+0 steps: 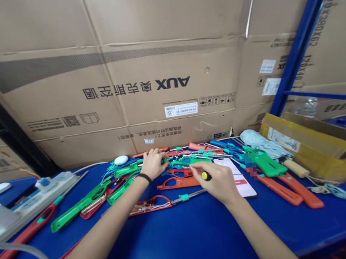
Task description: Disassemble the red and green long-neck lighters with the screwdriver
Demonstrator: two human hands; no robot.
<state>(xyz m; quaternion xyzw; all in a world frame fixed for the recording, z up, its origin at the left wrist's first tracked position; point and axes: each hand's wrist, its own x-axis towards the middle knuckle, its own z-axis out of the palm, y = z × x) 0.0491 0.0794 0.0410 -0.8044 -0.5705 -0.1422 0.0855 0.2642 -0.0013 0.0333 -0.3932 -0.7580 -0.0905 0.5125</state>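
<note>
My left hand (154,165), with a dark band at the wrist, reaches into a heap of long-nosed lighters. Its fingers are bent around a green lighter part (164,160), largely hidden by them. My right hand (219,180) is closed around a small screwdriver (206,176) with a yellow and black handle; its tip is hard to make out. Between the hands lie an orange lighter casing (178,182) and a green one (185,161). Nearer me rests an opened red lighter (151,205), its insides and metal tube showing. A lit phone (237,178) lies beside my right hand.
More green casings (81,206) spread leftward, near a white power strip (39,200) and a red lighter (25,240). To the right are orange handles (302,189), a folded light-blue umbrella (261,144) and a yellow-taped carton (307,146). Cardboard (134,67) walls the back.
</note>
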